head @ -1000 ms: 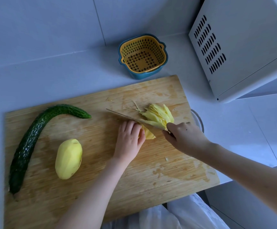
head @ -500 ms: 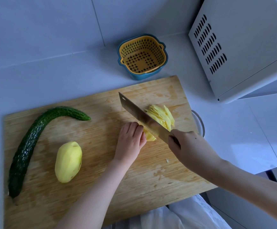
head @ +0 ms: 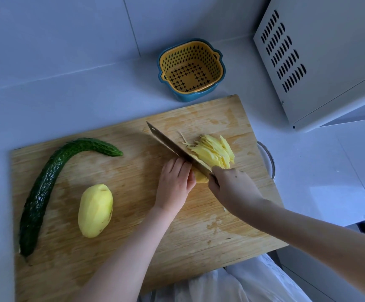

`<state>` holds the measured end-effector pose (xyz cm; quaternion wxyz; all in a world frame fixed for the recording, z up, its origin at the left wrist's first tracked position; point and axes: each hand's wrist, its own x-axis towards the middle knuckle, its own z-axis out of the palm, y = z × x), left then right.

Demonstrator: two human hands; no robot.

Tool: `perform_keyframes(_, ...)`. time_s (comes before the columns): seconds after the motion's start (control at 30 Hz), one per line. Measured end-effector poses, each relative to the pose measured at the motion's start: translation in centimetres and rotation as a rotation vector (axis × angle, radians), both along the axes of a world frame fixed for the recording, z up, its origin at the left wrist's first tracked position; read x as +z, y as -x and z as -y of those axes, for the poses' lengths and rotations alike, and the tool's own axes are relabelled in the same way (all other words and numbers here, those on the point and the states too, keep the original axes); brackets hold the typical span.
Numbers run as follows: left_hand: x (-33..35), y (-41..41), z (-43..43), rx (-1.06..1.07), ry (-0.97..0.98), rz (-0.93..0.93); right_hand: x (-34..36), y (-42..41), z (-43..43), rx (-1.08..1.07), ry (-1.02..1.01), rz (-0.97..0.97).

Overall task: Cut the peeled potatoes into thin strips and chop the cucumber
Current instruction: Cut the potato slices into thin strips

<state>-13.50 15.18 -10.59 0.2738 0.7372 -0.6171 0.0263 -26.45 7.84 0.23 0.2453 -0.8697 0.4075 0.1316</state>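
On the wooden cutting board (head: 133, 247) my right hand (head: 231, 188) grips the handle of a cleaver (head: 172, 147), whose blade slants across a stack of potato slices (head: 200, 177). My left hand (head: 175, 184) holds the uncut end of that stack with curled fingers, knuckles against the blade. A fan of cut yellow potato strips (head: 214, 152) lies just right of the blade. A whole peeled potato (head: 95, 210) rests at the board's left centre. A long curved dark green cucumber (head: 46, 188) lies along the left side.
A yellow perforated strainer inside a blue bowl (head: 191, 69) stands behind the board on the white counter. A white appliance with vent slots (head: 319, 62) fills the back right. A glass rim (head: 268, 162) peeks out past the board's right edge. White cloth (head: 242, 284) shows below.
The cleaver's blade, edge-on a second ago, tilted up half a second ago and now stands lower against my left knuckles. The pile of strips has spread slightly. The potato and cucumber stayed put.
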Motion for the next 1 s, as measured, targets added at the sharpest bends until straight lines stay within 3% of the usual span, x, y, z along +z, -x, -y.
perform_keyframes(1.0,0.2,-0.1,-0.1,0.047,-0.010,0.001,-0.1,0.6,-0.6,-0.041,-0.052,0.041)
